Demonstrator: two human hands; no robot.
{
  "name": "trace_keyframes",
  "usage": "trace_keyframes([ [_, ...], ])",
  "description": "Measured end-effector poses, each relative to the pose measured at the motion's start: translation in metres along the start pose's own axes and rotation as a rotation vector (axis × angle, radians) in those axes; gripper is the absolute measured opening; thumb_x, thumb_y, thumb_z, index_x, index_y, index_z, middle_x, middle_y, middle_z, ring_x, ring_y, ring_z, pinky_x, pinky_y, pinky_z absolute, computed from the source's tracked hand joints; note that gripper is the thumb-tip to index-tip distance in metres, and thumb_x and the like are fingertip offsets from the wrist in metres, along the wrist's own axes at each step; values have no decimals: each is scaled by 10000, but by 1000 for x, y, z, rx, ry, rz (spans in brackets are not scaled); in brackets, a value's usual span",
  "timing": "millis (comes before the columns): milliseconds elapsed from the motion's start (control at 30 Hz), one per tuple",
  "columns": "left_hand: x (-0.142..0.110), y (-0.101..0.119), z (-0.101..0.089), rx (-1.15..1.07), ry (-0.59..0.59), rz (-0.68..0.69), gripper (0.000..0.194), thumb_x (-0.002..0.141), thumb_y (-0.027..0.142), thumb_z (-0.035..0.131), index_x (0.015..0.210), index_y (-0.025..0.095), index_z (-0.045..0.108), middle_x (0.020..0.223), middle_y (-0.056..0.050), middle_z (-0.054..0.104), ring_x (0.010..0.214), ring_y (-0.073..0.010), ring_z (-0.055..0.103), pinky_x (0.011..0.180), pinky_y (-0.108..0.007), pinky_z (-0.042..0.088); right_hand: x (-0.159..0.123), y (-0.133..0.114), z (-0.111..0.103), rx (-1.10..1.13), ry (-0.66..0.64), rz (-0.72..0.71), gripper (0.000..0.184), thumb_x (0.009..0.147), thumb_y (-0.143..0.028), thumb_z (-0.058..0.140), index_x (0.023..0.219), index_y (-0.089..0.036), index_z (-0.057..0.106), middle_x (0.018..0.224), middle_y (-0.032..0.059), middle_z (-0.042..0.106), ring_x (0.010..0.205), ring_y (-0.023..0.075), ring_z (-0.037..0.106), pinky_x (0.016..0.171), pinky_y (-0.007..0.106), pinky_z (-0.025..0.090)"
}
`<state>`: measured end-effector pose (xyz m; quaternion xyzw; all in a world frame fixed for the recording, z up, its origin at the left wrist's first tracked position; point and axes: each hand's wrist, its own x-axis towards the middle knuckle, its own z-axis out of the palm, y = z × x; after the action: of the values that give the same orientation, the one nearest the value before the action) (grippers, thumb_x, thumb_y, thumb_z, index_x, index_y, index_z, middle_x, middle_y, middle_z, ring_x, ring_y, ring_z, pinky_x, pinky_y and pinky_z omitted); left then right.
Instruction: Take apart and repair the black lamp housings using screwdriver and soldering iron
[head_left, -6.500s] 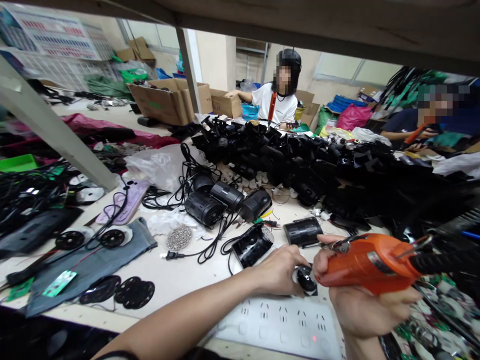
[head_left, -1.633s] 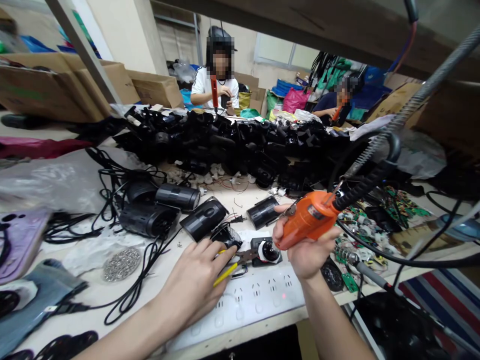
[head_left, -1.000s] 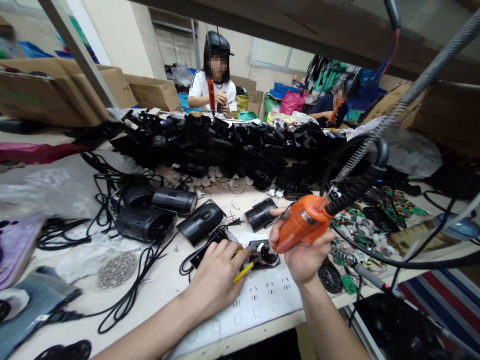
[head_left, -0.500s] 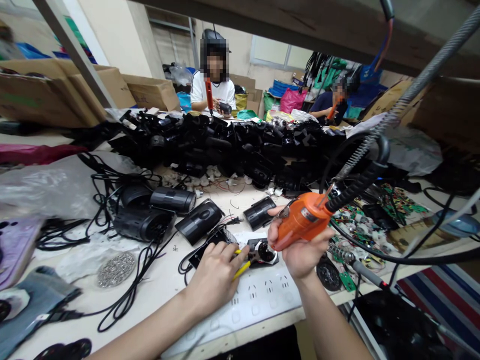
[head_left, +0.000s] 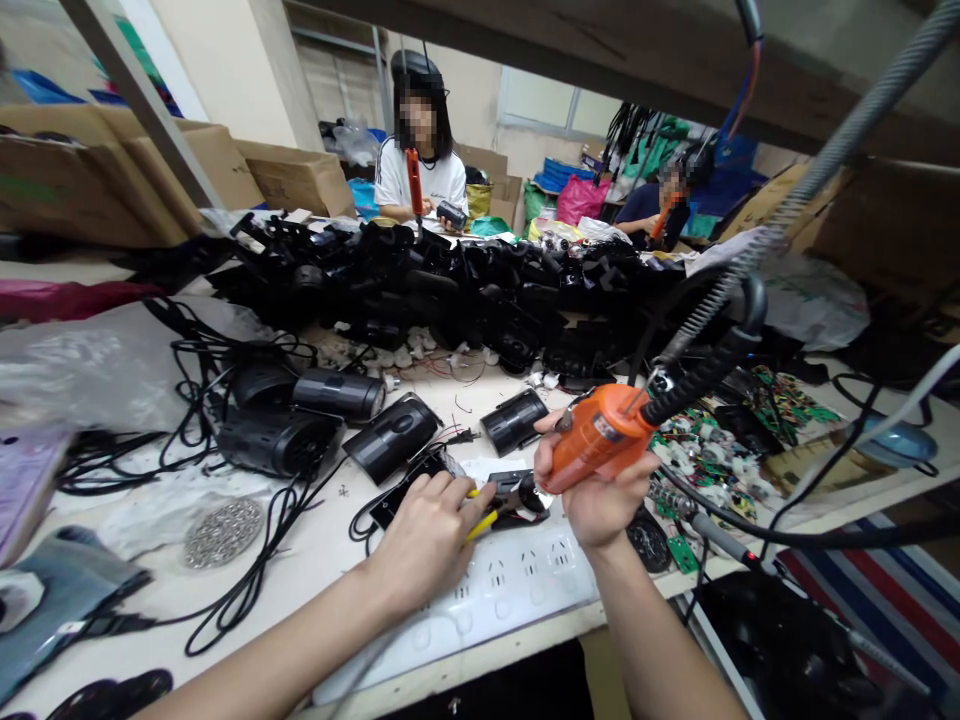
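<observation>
My right hand [head_left: 609,505] is wrapped round an orange electric screwdriver [head_left: 592,440], tilted with its tip end down to the left; the bit is hidden. Fingers curled, my left hand [head_left: 431,535] grips pliers with yellow handles [head_left: 482,525], whose jaws reach towards the dark housing part [head_left: 517,490] below the screwdriver. A flat black piece [head_left: 394,500] lies partly beneath my left hand. Behind it rest a black cylindrical housing [head_left: 392,437] and a smaller one [head_left: 514,421]. Under my wrists is a white power strip [head_left: 499,592].
A round heap of small screws [head_left: 223,532] and black cables [head_left: 262,560] lie left. Circuit boards with wires [head_left: 712,450] spread right, near a soldering iron [head_left: 724,535]. A pile of black parts [head_left: 450,280] crosses the back, with two people beyond. A coiled spring hose hangs from above.
The view has shifted slightly. The dark part at the pliers has turned a little under the screwdriver. Both hands keep their grips.
</observation>
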<state>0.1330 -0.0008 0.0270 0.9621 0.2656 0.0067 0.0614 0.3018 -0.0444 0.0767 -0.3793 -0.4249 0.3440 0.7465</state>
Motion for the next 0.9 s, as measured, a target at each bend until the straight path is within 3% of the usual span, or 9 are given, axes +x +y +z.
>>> trace_keyframes([
  [133, 0, 5, -6, -30, -66, 12, 527, 827, 121, 503, 1352, 153, 546, 1019, -115, 652, 905, -274, 594, 757, -405, 518, 0, -3, -2, -5, 12, -20, 761, 687, -870, 467, 898, -181, 712, 542, 7, 583, 398, 134, 458, 355, 247, 365],
  [267, -3, 18, -11, -81, -26, -73, 587, 778, 170, 552, 1364, 167, 533, 1125, -129, 614, 1004, -306, 552, 857, -458, 477, 0, -4, -2, -17, -3, -21, 744, 665, -856, 495, 891, -181, 712, 518, 9, 576, 395, 148, 457, 361, 263, 361],
  [433, -12, 29, -11, -116, -5, -181, 596, 780, 175, 524, 1375, 156, 519, 1124, -139, 604, 1018, -320, 527, 868, -482, 439, 1, -2, -2, -25, 34, -9, 790, 662, -884, 461, 887, -165, 698, 502, 10, 565, 392, 148, 464, 367, 267, 374],
  [667, -9, 22, -2, -176, 102, -217, 561, 771, 173, 516, 1329, 152, 563, 1160, -140, 599, 1057, -309, 504, 903, -472, 404, 1, -1, -3, -4, 29, 5, 754, 682, -861, 482, 893, -168, 692, 527, 9, 573, 403, 146, 476, 369, 263, 386],
  [800, -4, 16, 6, -186, 139, -166, 588, 733, 164, 518, 1319, 156, 564, 1154, -134, 600, 1038, -305, 506, 904, -472, 397, 1, -2, -2, 8, 66, 11, 762, 628, -892, 514, 854, -186, 690, 550, 6, 576, 416, 154, 491, 400, 292, 419],
  [900, -7, 11, 13, -207, 177, -133, 586, 727, 165, 507, 1310, 175, 563, 1154, -122, 597, 1039, -296, 505, 907, -462, 398, 2, -3, -1, 19, 65, 23, 772, 637, -896, 493, 861, -190, 710, 536, 7, 570, 404, 142, 465, 369, 260, 374],
])
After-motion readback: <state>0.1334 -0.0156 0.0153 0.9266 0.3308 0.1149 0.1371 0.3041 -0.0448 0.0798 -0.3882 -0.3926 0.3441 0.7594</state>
